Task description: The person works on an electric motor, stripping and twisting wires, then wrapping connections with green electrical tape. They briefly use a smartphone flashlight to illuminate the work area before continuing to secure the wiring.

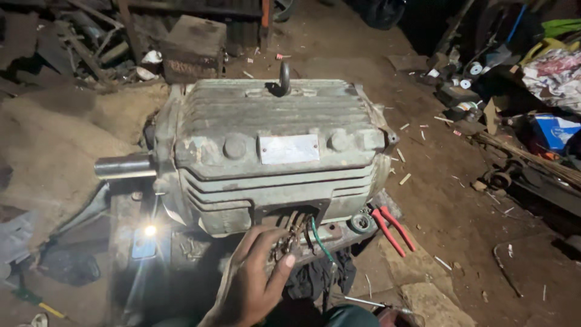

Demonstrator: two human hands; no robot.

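A single head-worn camera looks steeply down and forward from above the person, close over a large grey-green electric motor (269, 151) that fills the middle of the frame. The view faces across the motor towards the far dirt floor (436, 200) and the clutter along the top edge. The motor's shaft (124, 165) points to the frame's left. One hand (254, 281) enters from the bottom edge, very near the lens. There is no second view to share the scene
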